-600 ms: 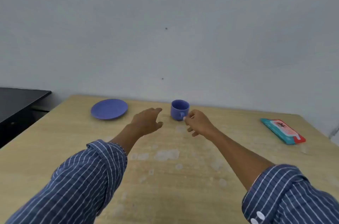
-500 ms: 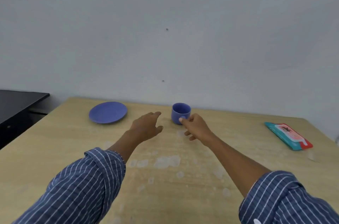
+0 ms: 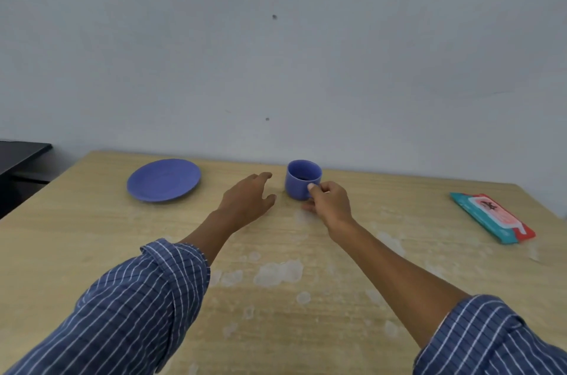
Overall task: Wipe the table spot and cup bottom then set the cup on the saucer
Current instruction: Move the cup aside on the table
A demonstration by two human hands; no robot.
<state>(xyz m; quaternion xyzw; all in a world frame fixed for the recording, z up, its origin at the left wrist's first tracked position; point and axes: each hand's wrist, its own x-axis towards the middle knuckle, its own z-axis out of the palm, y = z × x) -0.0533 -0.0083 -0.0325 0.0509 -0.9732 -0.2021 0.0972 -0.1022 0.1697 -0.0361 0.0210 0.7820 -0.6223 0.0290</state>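
Observation:
A blue cup (image 3: pixel 299 179) stands upright on the wooden table (image 3: pixel 92 236) near the far edge, with dark liquid inside. My right hand (image 3: pixel 329 203) pinches its handle on the near right side, thumb on top. My left hand (image 3: pixel 248 198) hovers open just left of the cup, fingers pointing at it without touching. A blue saucer (image 3: pixel 164 179) lies flat at the far left, with nothing on it. A teal and red pack of wet wipes (image 3: pixel 491 221) lies at the right side of the table.
Pale dried stains (image 3: pixel 277 273) are scattered over the table's middle, and one lies just in front of the cup. A dark piece of furniture (image 3: pixel 18 156) stands beyond the table's left edge. A grey wall runs behind the table.
My right hand has closed on the cup's handle. My left hand has moved slightly closer to the cup. The view has tilted a little downward.

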